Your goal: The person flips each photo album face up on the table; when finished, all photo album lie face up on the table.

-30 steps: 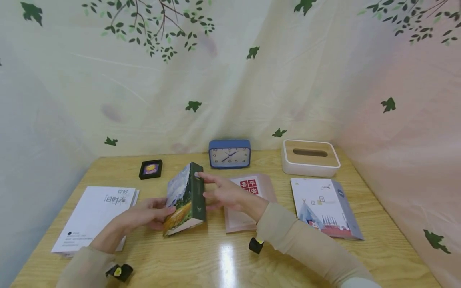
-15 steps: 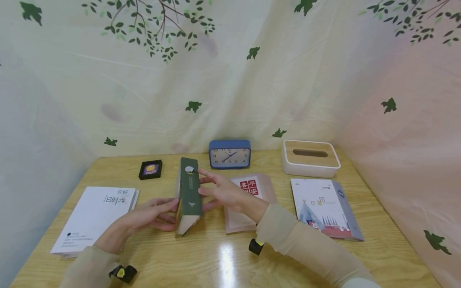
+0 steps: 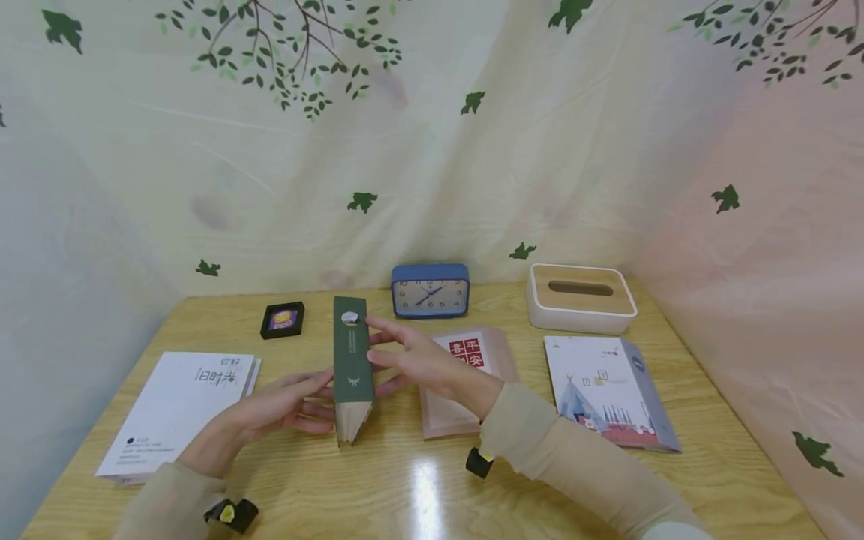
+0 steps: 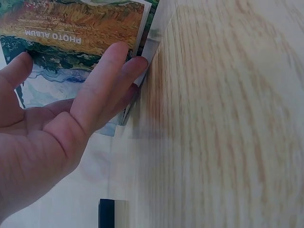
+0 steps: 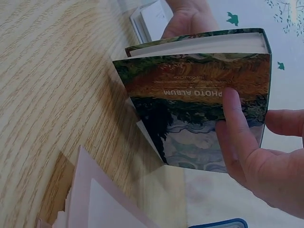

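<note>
A thick photo album (image 3: 354,352) stands spine up on the table between my two hands. Its green spine faces me in the head view, and the page ends fan slightly at the near end. Both wrist views show painted landscape covers lettered "PHOTO ALBUM". My left hand (image 3: 280,405) touches the left cover (image 4: 61,47), its fingers extended along it. From the other side, my right hand (image 3: 421,360) lays its straight fingertips on the right cover (image 5: 190,118), with the thumb near the spine. Under the right hand lies a pink book (image 3: 448,416) with red characters, partly hidden.
A white book (image 3: 172,405) lies at the left, a white and grey illustrated book (image 3: 601,382) at the right. Along the back stand a small black frame (image 3: 282,320), a blue alarm clock (image 3: 430,291) and a tissue box (image 3: 582,298). A fabric backdrop (image 3: 432,150) hangs behind the table.
The album has turned from leaning, with its left cover showing, to standing with its spine facing up. My left hand has shifted slightly right with it; the right hand has barely moved.
</note>
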Available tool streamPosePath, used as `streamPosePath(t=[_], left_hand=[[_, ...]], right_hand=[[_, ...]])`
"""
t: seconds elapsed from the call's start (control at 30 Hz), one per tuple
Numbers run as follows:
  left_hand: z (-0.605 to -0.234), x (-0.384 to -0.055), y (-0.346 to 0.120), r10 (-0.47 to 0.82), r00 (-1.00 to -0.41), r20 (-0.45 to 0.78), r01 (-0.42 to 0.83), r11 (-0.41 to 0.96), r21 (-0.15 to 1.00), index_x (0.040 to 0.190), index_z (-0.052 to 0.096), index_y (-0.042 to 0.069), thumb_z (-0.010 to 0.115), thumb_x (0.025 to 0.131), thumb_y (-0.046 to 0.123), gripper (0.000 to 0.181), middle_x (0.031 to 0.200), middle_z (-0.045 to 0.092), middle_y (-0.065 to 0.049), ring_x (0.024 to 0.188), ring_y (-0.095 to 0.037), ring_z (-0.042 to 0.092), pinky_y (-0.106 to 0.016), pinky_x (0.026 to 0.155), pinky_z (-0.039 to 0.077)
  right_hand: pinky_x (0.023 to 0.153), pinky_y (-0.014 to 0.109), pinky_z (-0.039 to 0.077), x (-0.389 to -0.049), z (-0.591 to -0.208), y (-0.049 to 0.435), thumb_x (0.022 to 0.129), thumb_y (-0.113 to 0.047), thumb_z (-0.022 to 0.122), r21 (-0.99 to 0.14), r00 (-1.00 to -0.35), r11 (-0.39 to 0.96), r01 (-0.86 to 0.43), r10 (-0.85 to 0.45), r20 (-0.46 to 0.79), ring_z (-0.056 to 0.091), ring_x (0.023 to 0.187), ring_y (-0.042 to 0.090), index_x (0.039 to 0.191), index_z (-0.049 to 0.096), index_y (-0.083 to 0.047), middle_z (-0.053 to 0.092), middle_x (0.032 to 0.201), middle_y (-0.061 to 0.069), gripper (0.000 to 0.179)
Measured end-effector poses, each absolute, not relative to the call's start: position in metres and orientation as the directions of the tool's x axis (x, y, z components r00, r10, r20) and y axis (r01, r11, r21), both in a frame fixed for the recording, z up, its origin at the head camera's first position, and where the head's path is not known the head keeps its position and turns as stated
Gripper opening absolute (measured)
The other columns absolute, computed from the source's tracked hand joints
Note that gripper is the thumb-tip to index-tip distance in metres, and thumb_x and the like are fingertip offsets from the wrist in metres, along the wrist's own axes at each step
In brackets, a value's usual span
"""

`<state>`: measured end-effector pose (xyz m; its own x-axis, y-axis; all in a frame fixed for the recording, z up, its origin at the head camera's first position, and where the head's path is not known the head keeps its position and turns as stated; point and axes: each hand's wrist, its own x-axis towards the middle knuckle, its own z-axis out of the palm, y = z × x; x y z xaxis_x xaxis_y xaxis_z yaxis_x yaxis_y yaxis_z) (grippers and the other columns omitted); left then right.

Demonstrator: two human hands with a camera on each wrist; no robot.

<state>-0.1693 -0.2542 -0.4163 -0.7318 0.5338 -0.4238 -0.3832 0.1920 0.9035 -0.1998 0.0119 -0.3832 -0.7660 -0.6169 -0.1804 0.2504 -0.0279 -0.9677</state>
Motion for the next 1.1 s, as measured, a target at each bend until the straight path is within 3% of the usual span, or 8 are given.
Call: streamPosePath(t=[0.63,1.1], left_hand=[[-0.415,-0.165,-0.257,0.546,-0.739,-0.394,-0.396,0.121,0.91,0.157,0.011,-0.01,0.035,0.111,0.045,0.075,0.147,0.043,-0.031,0.112,-0.036,0.066,-0.053,0.093,0.055],[-0.406,-0.168,-0.258,0.605,-0.723,-0.333,-0.366,0.073,0.928,0.155,0.025,-0.007,0.031,0.111,0.048,0.071,0.134,0.059,-0.02,0.11,-0.038,0.067,-0.053,0.092,0.055]], right_hand=[[0.081,0.049,0.06,-0.195,-0.388,0.011,0.104,-0.012,0.059,-0.977,-0.765,-0.037,0.211,-0.629,-0.142,0.062,0.112,0.032,0.157,0.04,-0.029,0.044,0.141,0.015,0.059],[0.081,0.056,0.058,-0.194,-0.397,0.008,0.103,-0.017,0.063,-0.976,-0.74,-0.043,0.212,-0.66,-0.132,0.06,0.118,0.04,0.158,0.035,-0.035,0.043,0.143,0.017,0.064]])
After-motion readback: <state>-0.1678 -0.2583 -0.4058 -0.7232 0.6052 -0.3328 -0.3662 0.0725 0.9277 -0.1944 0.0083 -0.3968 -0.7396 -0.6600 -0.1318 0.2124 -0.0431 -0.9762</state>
